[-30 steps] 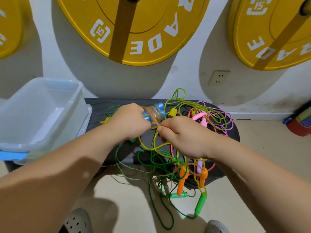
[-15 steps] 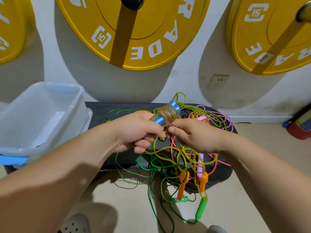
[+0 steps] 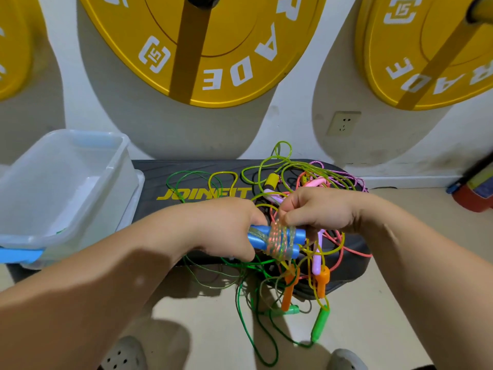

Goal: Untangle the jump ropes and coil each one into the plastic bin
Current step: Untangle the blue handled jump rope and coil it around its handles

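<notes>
The grip of your left hand [image 3: 224,231] is closed round the blue handles [image 3: 256,234] at the front edge of the step board [image 3: 186,166]. Your right hand [image 3: 320,209] pinches the clear cord [image 3: 280,243] wound on them. The cord looks light, springy and slick, so hold the stiff handles. The plastic bin [image 3: 80,133] sits at the left end.

Bin [image 3: 117,182] at the left end of the worktop [image 3: 192,166]; tangled jump ropes [image 3: 324,283] right of it, spilling over the front edge onto the floor [image 3: 386,303]; weight plates [image 3: 226,36] behind.

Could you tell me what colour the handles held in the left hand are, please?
The handles are blue, clearest in the head view.
</notes>
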